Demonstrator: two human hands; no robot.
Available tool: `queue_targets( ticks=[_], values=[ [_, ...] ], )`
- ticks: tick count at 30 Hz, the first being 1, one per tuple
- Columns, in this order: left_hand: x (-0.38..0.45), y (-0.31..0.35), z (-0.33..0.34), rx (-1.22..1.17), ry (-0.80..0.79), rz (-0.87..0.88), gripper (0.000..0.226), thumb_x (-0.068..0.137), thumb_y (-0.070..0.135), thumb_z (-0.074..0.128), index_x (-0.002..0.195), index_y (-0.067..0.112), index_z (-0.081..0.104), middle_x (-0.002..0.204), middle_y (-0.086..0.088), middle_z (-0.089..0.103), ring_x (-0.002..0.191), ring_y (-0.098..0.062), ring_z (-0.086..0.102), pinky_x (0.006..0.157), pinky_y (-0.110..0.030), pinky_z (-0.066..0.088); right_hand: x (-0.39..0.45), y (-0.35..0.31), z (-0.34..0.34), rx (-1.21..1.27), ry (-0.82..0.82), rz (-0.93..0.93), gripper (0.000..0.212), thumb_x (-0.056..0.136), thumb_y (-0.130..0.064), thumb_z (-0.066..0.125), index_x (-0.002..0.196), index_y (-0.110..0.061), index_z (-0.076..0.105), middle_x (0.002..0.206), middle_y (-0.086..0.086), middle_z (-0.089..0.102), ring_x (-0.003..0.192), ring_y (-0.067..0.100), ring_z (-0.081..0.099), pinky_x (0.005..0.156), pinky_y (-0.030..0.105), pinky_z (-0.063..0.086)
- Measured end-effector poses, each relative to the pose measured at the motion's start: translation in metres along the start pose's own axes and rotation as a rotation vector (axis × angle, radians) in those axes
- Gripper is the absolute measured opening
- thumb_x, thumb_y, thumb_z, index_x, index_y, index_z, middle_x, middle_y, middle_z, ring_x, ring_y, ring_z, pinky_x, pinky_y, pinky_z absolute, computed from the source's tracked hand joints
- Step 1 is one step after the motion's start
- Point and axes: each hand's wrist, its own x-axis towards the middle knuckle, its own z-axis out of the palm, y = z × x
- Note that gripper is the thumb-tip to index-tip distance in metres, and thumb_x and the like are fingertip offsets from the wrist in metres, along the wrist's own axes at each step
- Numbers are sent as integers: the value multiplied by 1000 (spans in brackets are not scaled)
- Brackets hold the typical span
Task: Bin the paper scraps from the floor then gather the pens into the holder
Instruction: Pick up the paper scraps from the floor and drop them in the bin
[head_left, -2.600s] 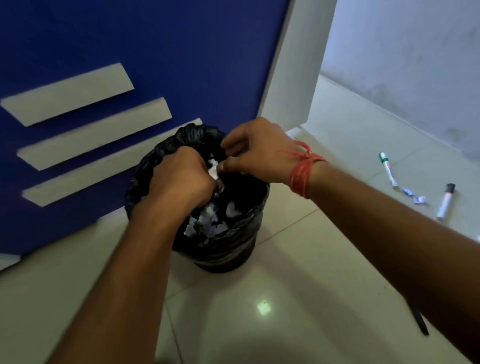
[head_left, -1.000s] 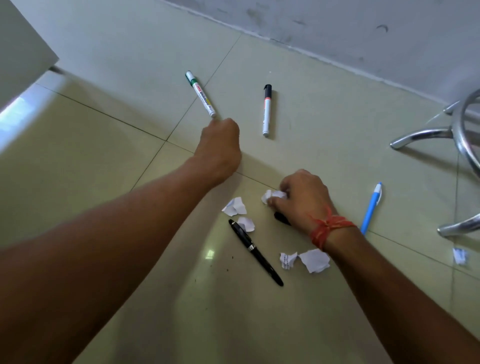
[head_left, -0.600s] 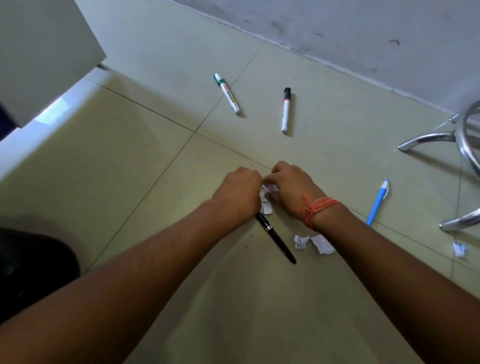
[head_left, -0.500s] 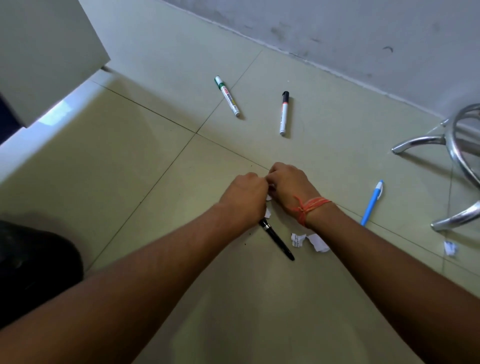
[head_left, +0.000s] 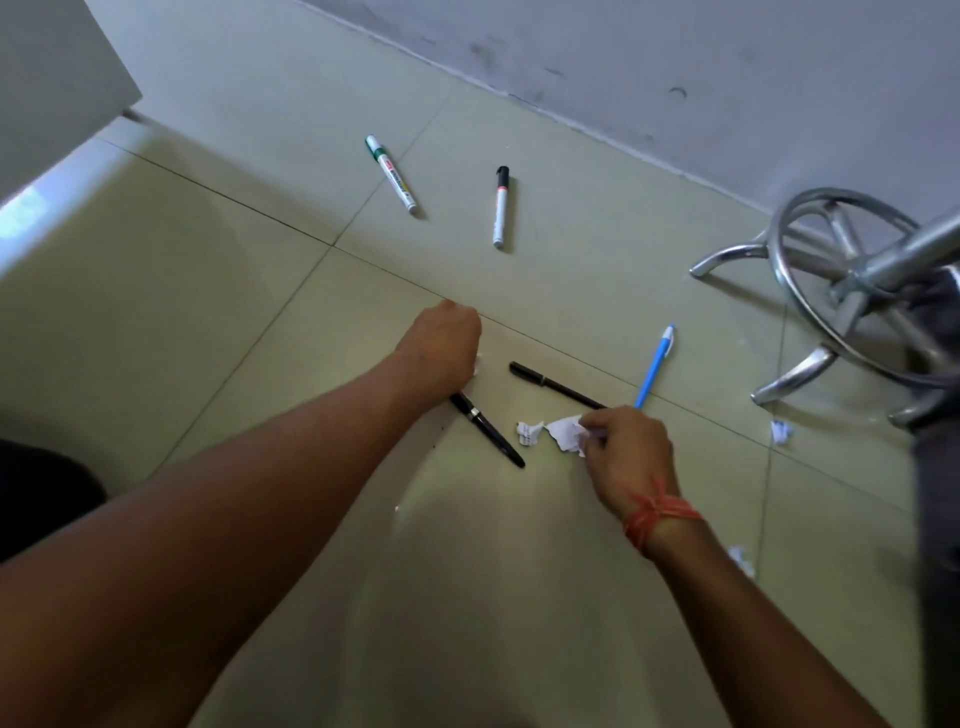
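Note:
My left hand (head_left: 441, 348) is a closed fist on the floor, with a bit of white paper showing at its edge. My right hand (head_left: 623, 452) pinches a white paper scrap (head_left: 566, 431). A smaller scrap (head_left: 529, 432) lies just left of it. One black pen (head_left: 488, 430) lies under my left wrist, and a second black pen (head_left: 556, 385) lies beyond the scraps. A blue pen (head_left: 654, 364) lies to the right. A green-capped marker (head_left: 390, 172) and a black-capped marker (head_left: 501, 206) lie farther off. More scraps lie near the stool (head_left: 781, 431) and by my right forearm (head_left: 740, 558).
A chrome stool base (head_left: 841, 291) stands at the right, near the grey wall (head_left: 675, 62). A dark shape, probably the bin (head_left: 41, 493), shows at the left edge. A white panel (head_left: 52, 78) stands at the upper left. No pen holder is in view.
My hands were together over the scraps near the black pen. Now they are apart: the left keeps those scraps in its fist and the right has moved nearer me onto another scrap.

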Motion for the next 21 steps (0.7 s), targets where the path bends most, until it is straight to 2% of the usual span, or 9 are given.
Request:
queue_targets(
  ticks=[2, 4, 6, 10, 13, 15, 18, 21],
  values=[
    [-3, 3, 0, -16, -51, -20, 40, 91, 22, 65, 61, 6, 44, 97, -23, 67, 96, -37, 63, 73, -32, 42, -1, 2, 11, -44, -20, 4, 22, 90, -13, 54, 106, -9, 69, 112, 15, 64, 104, 35, 61, 80, 28, 41],
    [-7, 6, 1, -33, -89, -54, 33, 93, 24, 62, 67, 5, 52, 104, -22, 65, 99, -36, 61, 79, -34, 44, -3, -1, 20, -31, -23, -4, 25, 94, -20, 49, 113, -10, 62, 117, 17, 58, 104, 36, 57, 81, 30, 40],
    [-8, 8, 2, -56, -95, -60, 25, 94, 25, 57, 83, 3, 63, 111, -22, 63, 104, -35, 59, 84, -34, 44, -3, -5, 28, -21, -23, 16, 30, 93, -32, 51, 116, -14, 59, 120, 17, 55, 105, 37, 56, 88, 34, 44],
    [-9, 11, 7, 19, -88, -13, 35, 90, 37, 60, 103, 5, 66, 117, -16, 60, 111, -30, 56, 90, -34, 43, 0, -16, 37, -52, -32, 44, 35, 84, -54, 57, 93, -20, 62, 116, 14, 54, 108, 35, 50, 82, 31, 38],
    [-10, 15, 13, 96, -33, -10, 21, 93, 21, 58, 108, 7, 66, 121, -15, 59, 108, -29, 59, 91, -34, 44, 4, -27, 37, -38, 6, 51, 30, 83, -43, 65, 93, -15, 67, 117, 15, 51, 109, 36, 51, 87, 31, 42],
    [-12, 18, 14, 127, -10, -19, 20, 95, 11, 56, 111, 6, 66, 122, -15, 59, 109, -30, 60, 92, -35, 45, 8, -30, 37, -47, 43, 46, 25, 82, -31, 68, 94, -10, 69, 114, 16, 52, 105, 37, 54, 88, 33, 46],
    [-14, 21, 14, 98, -6, -42, 20, 89, -1, 55, 106, 1, 67, 116, -19, 62, 103, -36, 64, 86, -38, 52, 12, -29, 38, -68, 61, 53, 15, 81, -16, 67, 92, -8, 72, 111, 16, 55, 99, 37, 58, 84, 32, 50],
    [-14, 24, 13, 80, -8, -37, 22, 84, -10, 52, 98, -1, 67, 108, -21, 65, 96, -37, 66, 77, -37, 52, 13, -23, 42, -145, 61, 35, 14, 84, -4, 60, 88, -7, 74, 106, 14, 59, 91, 33, 61, 69, 24, 40]
  ],
)
